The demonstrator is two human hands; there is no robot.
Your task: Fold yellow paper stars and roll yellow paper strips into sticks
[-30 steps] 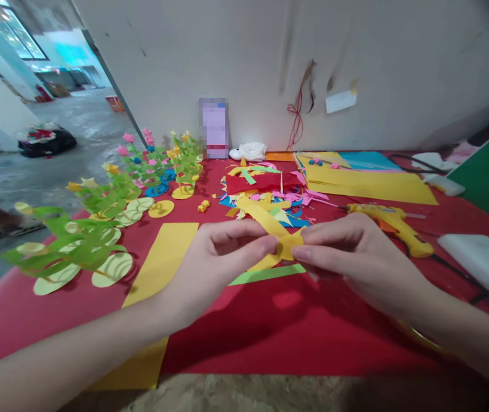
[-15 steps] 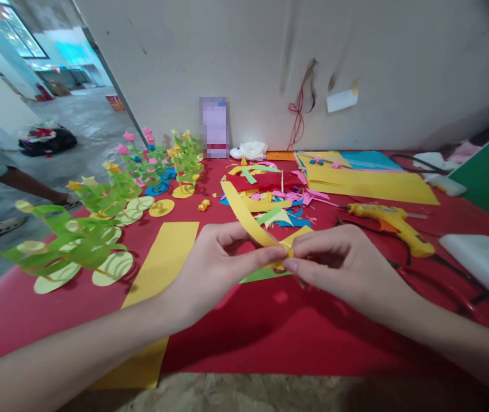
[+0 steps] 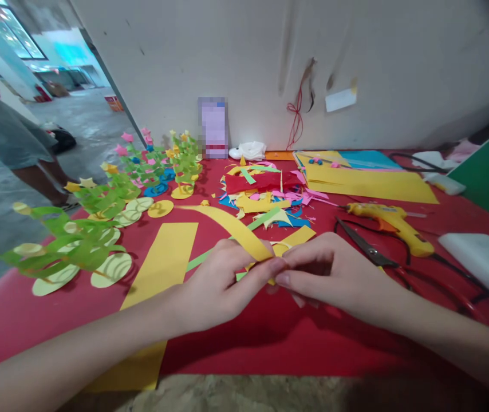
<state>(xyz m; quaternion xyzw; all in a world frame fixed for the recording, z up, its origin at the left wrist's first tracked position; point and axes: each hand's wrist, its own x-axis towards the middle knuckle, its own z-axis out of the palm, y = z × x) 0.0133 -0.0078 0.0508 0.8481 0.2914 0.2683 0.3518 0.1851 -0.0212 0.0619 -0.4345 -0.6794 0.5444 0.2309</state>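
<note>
Pinched between the fingertips of my left hand point(image 3: 227, 283) and my right hand point(image 3: 334, 269) is one end of a yellow paper strip point(image 3: 231, 224). The strip's long free end curves up over my left hand and points to the far left. Both hands are closed and meet over the red tabletop point(image 3: 244, 343). My fingers cover the pinched end, so its folds are hard to make out. Just behind the hands lie cut yellow paper pieces point(image 3: 302, 236) and a green strip point(image 3: 201, 260). Scissors point(image 3: 371, 252) rest to the right of my right hand.
Paper plants with star tops point(image 3: 98, 200) stand at the left. A yellow sheet point(image 3: 158, 269) lies by my left arm. Paper scraps point(image 3: 265, 194) are heaped at the back. At the right are a yellow glue gun point(image 3: 394, 223) and cables. A person point(image 3: 12, 137) stands beyond the table.
The strip's free end has swung down and left, and the hands have shifted slightly left. More of the scissors and the green strip shows. The person beyond the table is more in view.
</note>
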